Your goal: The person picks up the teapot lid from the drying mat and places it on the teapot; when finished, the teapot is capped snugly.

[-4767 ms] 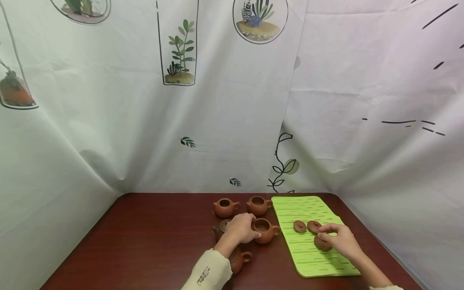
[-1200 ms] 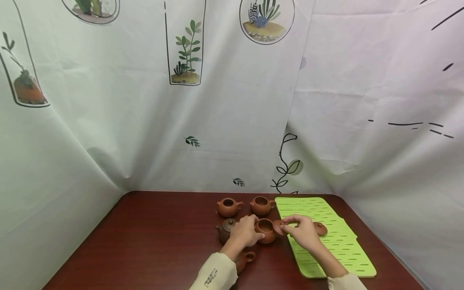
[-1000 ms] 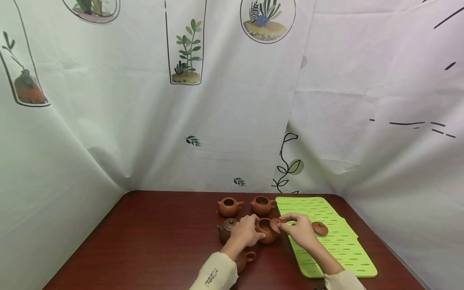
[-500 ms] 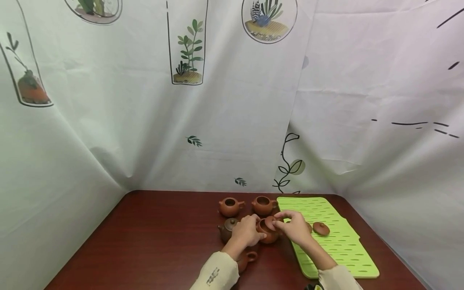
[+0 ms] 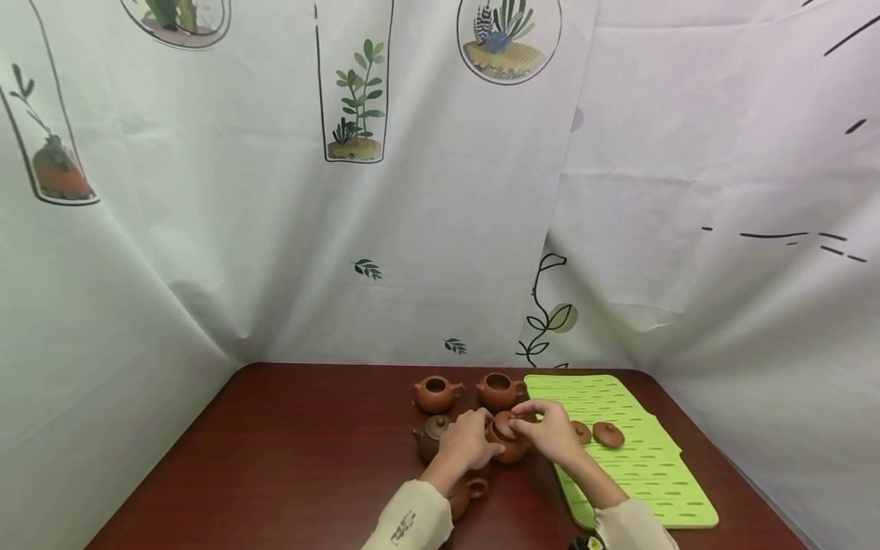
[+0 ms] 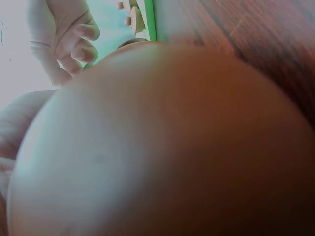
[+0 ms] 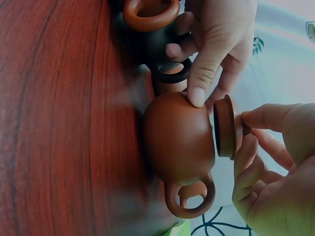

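Note:
My left hand (image 5: pixel 467 443) holds a round reddish-brown clay teapot (image 5: pixel 507 452), its thumb on the shoulder near the rim, as the right wrist view shows. The teapot's body (image 6: pixel 167 142) fills most of the left wrist view, blurred. With thumb and fingertips, my right hand (image 5: pixel 550 437) pinches the knob of a matching lid (image 7: pixel 226 129). That lid hovers just over the pot's mouth, with a narrow gap between them in the right wrist view. The pot's loop handle (image 7: pixel 209 196) points away from the left hand.
Behind stand two lidless clay teapots (image 5: pixel 436 395). A dark lidded teapot (image 5: pixel 429 441) is left of the left hand, and another pot (image 5: pixel 464 495) is partly hidden by the left forearm. On the green mat (image 5: pixel 639 489) lie two lids (image 5: pixel 609 435). White printed cloth (image 5: pixel 426 229) encloses the table.
The right hand has lifted one of three lids off the mat and carried it left over the teapot's mouth, levelling it. The left hand stays on the pot.

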`<state>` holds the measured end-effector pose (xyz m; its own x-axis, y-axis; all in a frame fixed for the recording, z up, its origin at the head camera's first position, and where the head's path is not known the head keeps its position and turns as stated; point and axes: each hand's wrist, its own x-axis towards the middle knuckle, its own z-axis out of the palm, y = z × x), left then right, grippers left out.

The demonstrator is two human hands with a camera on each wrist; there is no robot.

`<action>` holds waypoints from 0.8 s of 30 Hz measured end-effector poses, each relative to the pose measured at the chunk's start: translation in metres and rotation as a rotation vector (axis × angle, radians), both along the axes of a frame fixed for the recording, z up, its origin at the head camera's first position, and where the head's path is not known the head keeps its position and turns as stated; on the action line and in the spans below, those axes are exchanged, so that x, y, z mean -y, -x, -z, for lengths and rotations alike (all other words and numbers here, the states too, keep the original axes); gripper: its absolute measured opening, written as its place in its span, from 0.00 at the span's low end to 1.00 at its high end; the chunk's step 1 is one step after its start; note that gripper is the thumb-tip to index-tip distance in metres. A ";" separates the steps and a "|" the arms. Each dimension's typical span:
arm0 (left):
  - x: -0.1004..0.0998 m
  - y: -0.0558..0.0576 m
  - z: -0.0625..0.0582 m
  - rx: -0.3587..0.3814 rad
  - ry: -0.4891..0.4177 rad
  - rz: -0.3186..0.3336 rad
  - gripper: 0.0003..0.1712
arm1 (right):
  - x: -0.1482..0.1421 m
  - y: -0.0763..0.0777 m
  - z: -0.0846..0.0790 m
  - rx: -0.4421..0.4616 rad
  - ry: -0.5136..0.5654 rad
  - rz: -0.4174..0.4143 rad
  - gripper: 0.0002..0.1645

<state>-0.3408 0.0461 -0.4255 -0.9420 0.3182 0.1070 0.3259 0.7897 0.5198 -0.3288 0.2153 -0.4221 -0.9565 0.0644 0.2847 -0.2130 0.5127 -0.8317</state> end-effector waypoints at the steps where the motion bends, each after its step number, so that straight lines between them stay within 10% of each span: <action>1: 0.000 0.000 0.000 0.000 0.002 -0.002 0.28 | 0.000 0.000 0.000 0.001 -0.003 0.000 0.05; 24: -0.002 0.000 0.001 0.000 0.002 -0.013 0.28 | 0.002 0.007 0.011 -0.005 0.002 0.008 0.05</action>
<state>-0.3410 0.0478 -0.4264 -0.9461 0.3057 0.1068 0.3154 0.7951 0.5180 -0.3363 0.2130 -0.4330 -0.9544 0.0730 0.2896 -0.2132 0.5126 -0.8318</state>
